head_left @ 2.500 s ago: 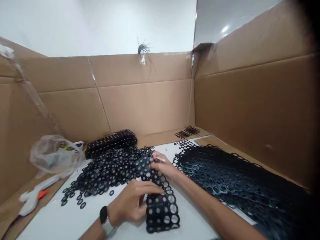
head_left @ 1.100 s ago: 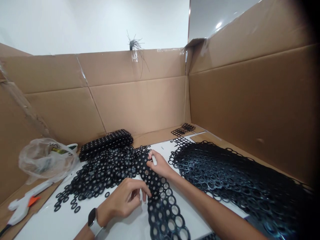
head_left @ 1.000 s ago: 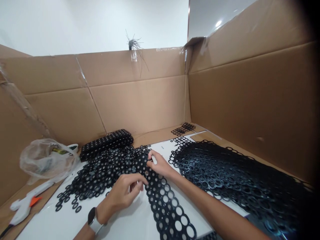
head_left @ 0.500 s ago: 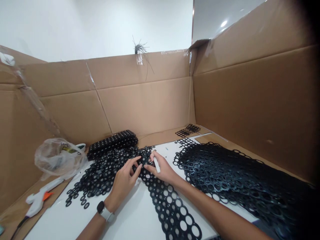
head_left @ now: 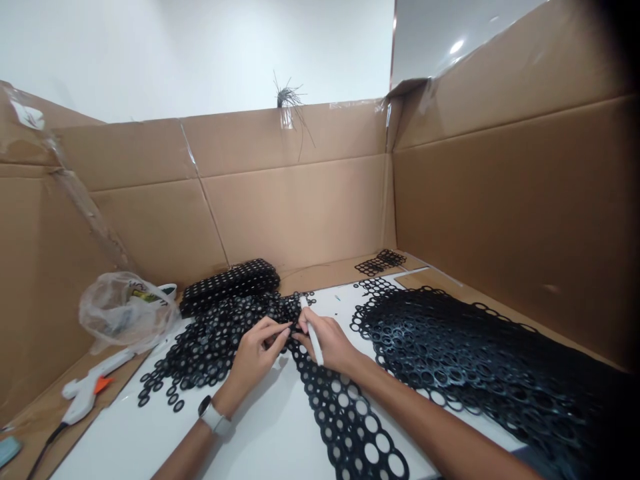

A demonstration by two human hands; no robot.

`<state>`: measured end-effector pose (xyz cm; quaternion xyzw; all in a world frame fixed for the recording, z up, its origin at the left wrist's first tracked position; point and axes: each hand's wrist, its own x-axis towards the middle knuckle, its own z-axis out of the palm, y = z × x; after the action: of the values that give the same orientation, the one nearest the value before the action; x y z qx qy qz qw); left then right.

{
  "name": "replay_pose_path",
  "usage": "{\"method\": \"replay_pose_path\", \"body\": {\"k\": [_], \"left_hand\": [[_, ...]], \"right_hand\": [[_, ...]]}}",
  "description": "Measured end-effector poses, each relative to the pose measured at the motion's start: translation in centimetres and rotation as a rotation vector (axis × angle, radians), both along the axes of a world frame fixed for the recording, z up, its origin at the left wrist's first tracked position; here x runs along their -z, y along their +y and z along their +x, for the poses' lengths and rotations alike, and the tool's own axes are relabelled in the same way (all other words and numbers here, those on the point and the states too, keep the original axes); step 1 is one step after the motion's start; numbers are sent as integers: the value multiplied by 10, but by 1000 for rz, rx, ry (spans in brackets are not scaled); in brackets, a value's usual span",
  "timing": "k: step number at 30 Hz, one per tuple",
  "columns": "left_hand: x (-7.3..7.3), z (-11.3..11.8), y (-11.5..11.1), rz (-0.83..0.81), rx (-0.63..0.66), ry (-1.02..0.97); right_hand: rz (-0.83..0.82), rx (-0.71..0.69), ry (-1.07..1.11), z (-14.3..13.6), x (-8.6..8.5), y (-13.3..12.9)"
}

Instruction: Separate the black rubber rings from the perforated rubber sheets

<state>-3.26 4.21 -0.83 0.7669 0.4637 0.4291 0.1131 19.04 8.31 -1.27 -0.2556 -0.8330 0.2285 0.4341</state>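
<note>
Clock read from where the fingertips meet, 12 = straight ahead. The linked-ring strip (head_left: pixel 345 424) runs from the fingertips to abt 5 o'clock on the white board (head_left: pixel 165 443), prob. so its length lies flat w/ only the far part being handled. Loose black rings (head_left: pixel 213 340) are heaped at 9–10, next to the L hand (head_left: pixel 255 350), likely for a short reach. Ring-mesh pile (head_left: pixel 450 353) sits at 3–4, apart from the heap, maybe to avoid mixing. Glue gun (head_left: pixel 83 397) lies nr 8 beside the board, presumably parked w/in L-side reach. L hand: thumb + index nearly meeting at the strip's far part; can't tell if a ring is pinched. R hand (head_left: pixel 334 343): partly curled, holding a white pen-like tool (head_left: pixel 311 332), upper tip abt 12; its thumb + index tips are just beside the L ones, any grip on the strip unclear.
</note>
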Motion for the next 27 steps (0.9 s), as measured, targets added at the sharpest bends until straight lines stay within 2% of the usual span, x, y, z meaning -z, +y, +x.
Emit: {"method": "replay_pose_path", "body": {"k": [7,12,14,17,21,24,27], "left_hand": [[-1,3,0,-104,4,-197],[2,2,5,-108,-104,-308],[-1,-9,10,-64,-209,-361],[-8,-40,16,62,-410,-363],[-15,-78,19,167,-537,-144],[-15,-76,16,239,-513,-17],[-12,-50,9,264,-312,50]], "right_hand": [[-34,-27,1,-1,1,-4],[-78,-32,29,-5,-2,-7],[-117,-29,78,-6,-3,-8],[-193,-26,170,-5,-4,-7],[-317,-59,180,-3,3,4],[-452,-59,205,-2,11,14],[-570,-55,305,-4,14,17]]}}
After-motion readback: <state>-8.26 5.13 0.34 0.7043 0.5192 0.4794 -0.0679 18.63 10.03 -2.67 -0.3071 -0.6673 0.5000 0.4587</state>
